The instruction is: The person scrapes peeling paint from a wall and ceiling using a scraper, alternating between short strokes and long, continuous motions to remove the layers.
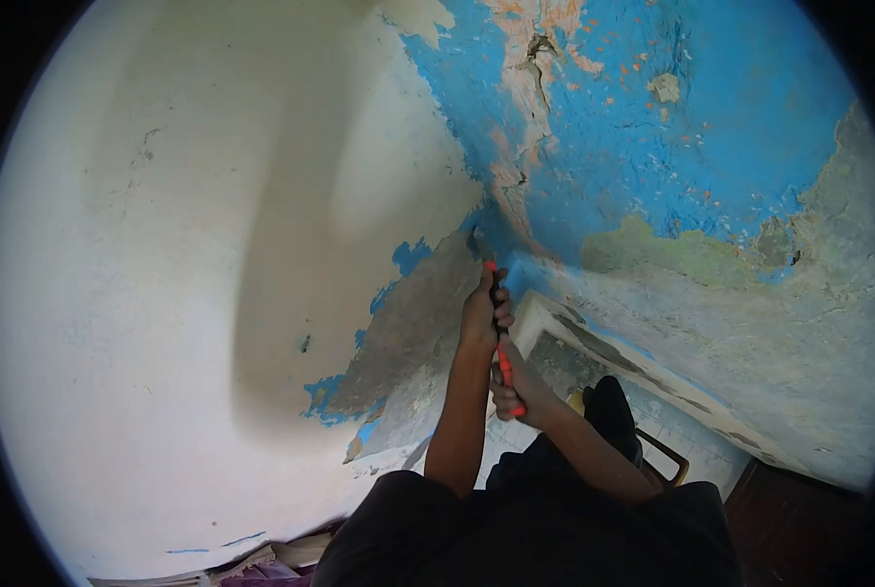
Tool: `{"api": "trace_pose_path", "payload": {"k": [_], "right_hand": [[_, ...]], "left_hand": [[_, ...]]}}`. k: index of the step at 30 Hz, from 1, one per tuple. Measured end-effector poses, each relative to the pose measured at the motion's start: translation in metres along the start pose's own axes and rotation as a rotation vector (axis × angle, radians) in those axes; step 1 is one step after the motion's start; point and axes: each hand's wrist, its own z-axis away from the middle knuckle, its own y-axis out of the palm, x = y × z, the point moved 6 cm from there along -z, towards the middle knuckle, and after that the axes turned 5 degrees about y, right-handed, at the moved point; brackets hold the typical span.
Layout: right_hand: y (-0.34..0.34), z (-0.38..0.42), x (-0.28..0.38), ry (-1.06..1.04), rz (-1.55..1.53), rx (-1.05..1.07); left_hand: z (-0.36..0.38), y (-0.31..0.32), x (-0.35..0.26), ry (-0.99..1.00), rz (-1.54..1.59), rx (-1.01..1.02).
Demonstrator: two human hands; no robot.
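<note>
Both my hands are wrapped round a long scraper (505,364) with a red and black handle. My left hand (482,308) is closed near its upper end, just below the blade. Lower down, my right hand (518,384) grips the red end of the handle. The scraper's blade lies against the wall at the corner, where grey bare plaster (413,313) meets blue paint; its edge is hard to make out. Pale paint (183,245) covers the left wall, with ragged blue edges round the bare patch.
The right wall has peeling blue paint (643,127), a deep crack (537,64) and grey plaster below. A ledge (643,367) runs along its foot. A wooden chair frame (677,460) stands by my leg, and a dark brown surface (790,528) lies lower right.
</note>
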Motion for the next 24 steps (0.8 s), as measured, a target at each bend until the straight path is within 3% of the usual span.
{"api": "trace_pose_path", "payload": {"k": [3, 10, 20, 24], "right_hand": [[0.003, 0.02, -0.02, 0.092, 0.063, -0.026], [0.0, 0.016, -0.02, 0.057, 0.142, -0.096], [0.016, 0.021, -0.029, 0.101, 0.075, -0.023], [0.021, 0.023, -0.002, 0.063, 0.069, -0.048]], "left_hand": [[0.044, -0.003, -0.004, 0.048, 0.029, -0.13], [0.044, -0.001, -0.007, 0.046, 0.005, -0.079], [0.052, -0.002, -0.015, 0.051, -0.011, -0.066], [0.028, 0.012, -0.021, 0.062, -0.027, -0.028]]}}
